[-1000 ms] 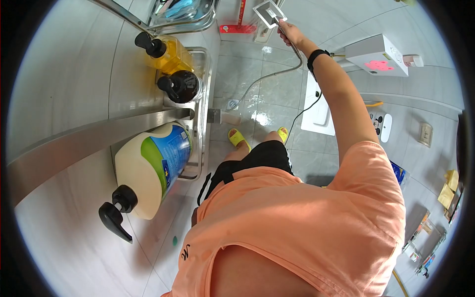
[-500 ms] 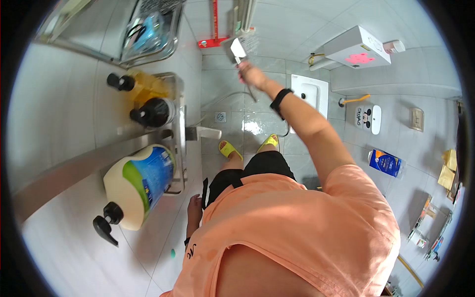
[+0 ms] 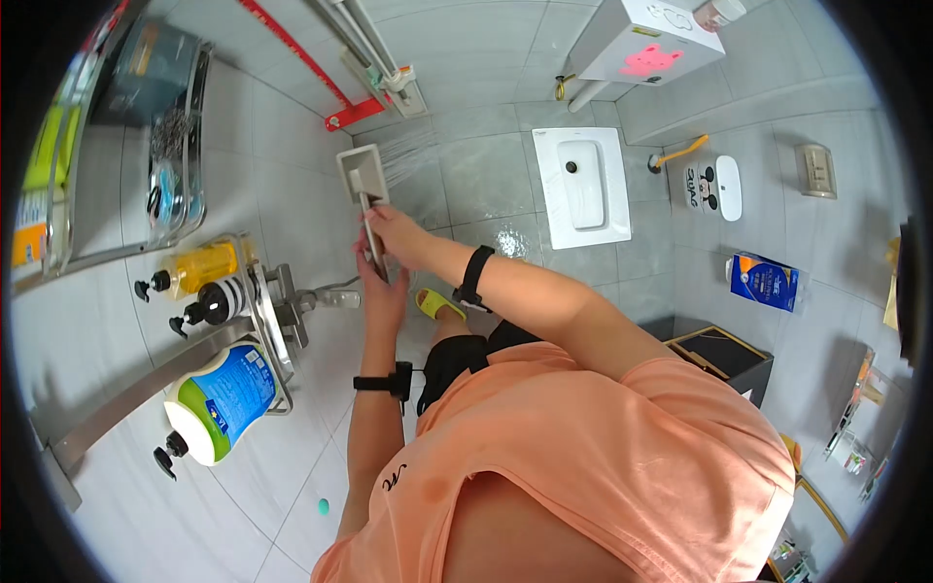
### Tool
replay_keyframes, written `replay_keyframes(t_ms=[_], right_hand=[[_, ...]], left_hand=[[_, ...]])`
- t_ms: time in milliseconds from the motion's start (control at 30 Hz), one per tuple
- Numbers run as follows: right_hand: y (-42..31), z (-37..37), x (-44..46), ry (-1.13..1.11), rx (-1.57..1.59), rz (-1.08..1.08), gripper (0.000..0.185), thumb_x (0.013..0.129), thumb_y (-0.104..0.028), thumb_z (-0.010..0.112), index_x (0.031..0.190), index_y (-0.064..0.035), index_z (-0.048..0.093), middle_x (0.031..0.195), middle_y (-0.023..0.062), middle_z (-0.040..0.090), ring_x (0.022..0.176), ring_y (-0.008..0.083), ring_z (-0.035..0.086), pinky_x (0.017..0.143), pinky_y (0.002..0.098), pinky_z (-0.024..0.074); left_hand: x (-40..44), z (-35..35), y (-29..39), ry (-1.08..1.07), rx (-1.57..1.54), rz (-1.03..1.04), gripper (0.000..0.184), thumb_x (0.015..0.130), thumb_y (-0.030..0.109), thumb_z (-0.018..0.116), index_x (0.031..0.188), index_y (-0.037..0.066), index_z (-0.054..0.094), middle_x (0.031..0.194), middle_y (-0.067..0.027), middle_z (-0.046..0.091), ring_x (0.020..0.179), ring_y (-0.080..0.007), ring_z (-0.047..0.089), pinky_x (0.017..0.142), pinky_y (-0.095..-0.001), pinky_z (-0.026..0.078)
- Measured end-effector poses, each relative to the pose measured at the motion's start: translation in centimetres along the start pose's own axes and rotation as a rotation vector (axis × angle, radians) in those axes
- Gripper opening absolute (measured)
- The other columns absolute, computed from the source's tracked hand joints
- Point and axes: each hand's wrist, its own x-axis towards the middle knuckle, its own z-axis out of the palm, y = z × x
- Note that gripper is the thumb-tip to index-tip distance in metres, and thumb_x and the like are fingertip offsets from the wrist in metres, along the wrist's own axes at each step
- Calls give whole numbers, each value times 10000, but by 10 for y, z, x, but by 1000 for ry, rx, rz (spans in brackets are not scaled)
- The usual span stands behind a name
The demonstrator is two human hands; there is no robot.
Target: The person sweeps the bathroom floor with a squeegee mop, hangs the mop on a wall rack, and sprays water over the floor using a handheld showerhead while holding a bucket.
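Note:
A grey rectangular handheld shower head (image 3: 363, 171) is raised near the left wall, with fine streaks of water coming from its right side. My right hand (image 3: 400, 235) is closed around its handle, just below the head. Lower on the same handle, my left hand (image 3: 383, 288) is closed too, its fingers wrapped about the end. Both wrists wear black bands. Under the hands lies a wet grey tiled floor (image 3: 476, 165).
A white squat toilet (image 3: 614, 194) is set in the floor. Pump bottles, including a large blue-labelled one (image 3: 228, 398), stand on a metal rack (image 3: 282, 374) at left. A red squeegee (image 3: 352, 114) leans in the back corner. A black bin (image 3: 724, 355) stands at right.
My left hand has come up from beside my body and taken hold of the handle. My right hand and the shower head have moved left and nearer. The view has shifted.

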Motion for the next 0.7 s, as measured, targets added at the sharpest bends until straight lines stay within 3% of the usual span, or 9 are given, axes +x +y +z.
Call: replay_keyframes(t_ms=[133, 200, 300, 367, 400, 433, 467, 567, 700], right_hand=[[-6, -24, 1, -72, -228, -76, 394, 1008, -351, 410, 1236, -37, 476, 986, 96, 608, 916, 210, 615, 798, 356, 490], [18, -44, 20, 59, -658, -382, 442, 992, -360, 444, 1323, -67, 448, 1051, 113, 623, 976, 235, 599, 830, 360, 482], [-30, -97, -36, -159, -767, -103, 584, 974, -349, 505, 1442, -59, 310, 1266, 132, 542, 1127, 200, 544, 989, 328, 416], [-24, -159, -66, -113, -551, -87, 489, 963, -358, 517, 1364, -94, 426, 1194, 137, 579, 1050, 250, 585, 890, 332, 472], [-10, -209, -80, -230, -796, -423, 494, 958, -346, 536, 1368, -95, 423, 1201, 109, 577, 1061, 224, 586, 897, 329, 476], [-25, -230, -120, 33, -389, 53, 491, 948, -305, 562, 1365, -85, 426, 1210, 83, 571, 1072, 197, 575, 892, 324, 484], [-9, -274, -149, 42, -396, -76, 508, 950, -306, 561, 1371, -63, 414, 1209, 79, 571, 1064, 182, 576, 887, 318, 487], [9, -344, -265, 475, -249, 145, 548, 974, -379, 504, 1411, -75, 374, 1285, 104, 554, 1136, 189, 554, 940, 304, 459], [79, -354, -413, 899, -87, 161, 458, 978, -402, 492, 1307, -84, 466, 1170, 80, 596, 956, 174, 617, 801, 294, 495]], left_hand=[[21, 25, -7, -93, -152, -312, 268, 943, 135, 514, 1137, -37, 446, 1002, -174, 591, 831, -258, 640, 727, -360, 516], [23, 31, -16, -26, -67, -253, 231, 947, 147, 507, 1083, -31, 449, 912, -151, 583, 717, -233, 615, 635, -355, 506], [34, 26, -46, 72, 29, -200, 185, 954, 155, 491, 1024, -10, 447, 787, -95, 542, 583, -182, 554, 528, -326, 495], [47, 19, -63, 98, 43, -199, 166, 956, 152, 481, 1020, 4, 443, 752, -62, 508, 562, -156, 520, 515, -302, 494], [56, 16, -70, 124, -21, -291, 144, 949, 147, 477, 993, 17, 438, 729, -52, 490, 542, -145, 497, 492, -291, 472], [63, 13, -76, 150, -84, -385, 123, 941, 143, 473, 967, 30, 432, 706, -43, 472, 523, -134, 475, 469, -279, 449], [70, 12, -83, 142, -82, -382, 123, 941, 143, 473, 967, 30, 432, 706, -43, 472, 523, -134, 475, 469, -279, 449], [100, 17, -108, 224, -178, -473, 143, 899, 140, 493, 967, 34, 425, 686, -51, 487, 483, -136, 473, 430, -286, 414], [166, 38, -207, 165, -313, -504, 143, 906, 161, 506, 915, 61, 405, 639, -19, 435, 453, -119, 421, 378, -278, 339]])
